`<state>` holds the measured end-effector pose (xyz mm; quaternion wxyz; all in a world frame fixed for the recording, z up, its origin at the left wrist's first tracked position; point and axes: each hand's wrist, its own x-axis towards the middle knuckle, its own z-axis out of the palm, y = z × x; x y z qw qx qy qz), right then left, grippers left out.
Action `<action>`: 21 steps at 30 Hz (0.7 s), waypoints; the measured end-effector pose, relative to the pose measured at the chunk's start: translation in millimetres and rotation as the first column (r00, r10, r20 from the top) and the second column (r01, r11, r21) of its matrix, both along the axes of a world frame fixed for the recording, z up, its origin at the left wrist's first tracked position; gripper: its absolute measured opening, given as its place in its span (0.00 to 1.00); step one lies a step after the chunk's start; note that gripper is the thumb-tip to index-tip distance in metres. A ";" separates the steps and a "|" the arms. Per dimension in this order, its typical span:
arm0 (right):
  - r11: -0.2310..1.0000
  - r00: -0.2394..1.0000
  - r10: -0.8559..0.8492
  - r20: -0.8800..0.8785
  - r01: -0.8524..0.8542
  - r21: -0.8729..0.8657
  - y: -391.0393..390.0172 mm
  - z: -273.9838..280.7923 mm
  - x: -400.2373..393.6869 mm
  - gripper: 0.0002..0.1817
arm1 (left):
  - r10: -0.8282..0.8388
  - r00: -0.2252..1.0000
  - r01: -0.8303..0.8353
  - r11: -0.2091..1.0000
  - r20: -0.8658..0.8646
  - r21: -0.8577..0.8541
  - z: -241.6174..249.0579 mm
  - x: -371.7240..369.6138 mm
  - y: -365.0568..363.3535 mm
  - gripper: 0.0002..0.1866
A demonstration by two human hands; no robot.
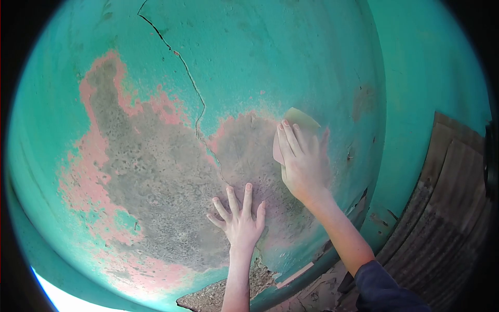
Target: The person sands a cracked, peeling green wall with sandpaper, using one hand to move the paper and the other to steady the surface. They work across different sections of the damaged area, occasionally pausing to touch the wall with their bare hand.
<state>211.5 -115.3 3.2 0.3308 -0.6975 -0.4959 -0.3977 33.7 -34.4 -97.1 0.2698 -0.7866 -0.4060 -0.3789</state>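
A teal-painted wall [270, 57] fills most of the view, with a large grey patch [161, 177] where the paint is worn off and pink showing around its rim. My left hand [240, 221] lies flat on the lower part of this patch, fingers spread, holding nothing. Up and to the right, my right hand [304, 166] presses a pale sheet of sandpaper [301, 117] against the wall at the patch's right edge. Its fingers are close together over the sheet, whose top and left edges stick out. Dust whitens both hands.
A dark crack [189, 78] runs from the top of the wall down to the patch. Below, the plaster is broken away, baring rough material [208, 296]. Brown corrugated sheets [447, 192] lean at the right beside another teal wall [421, 67].
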 end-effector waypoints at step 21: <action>0.996 1.000 0.020 -0.016 -0.021 -0.085 -8.2 -9.7 1.1 0.38 | -0.067 0.996 0.072 0.992 0.052 -0.108 0.6 -3.0 -5.7 0.35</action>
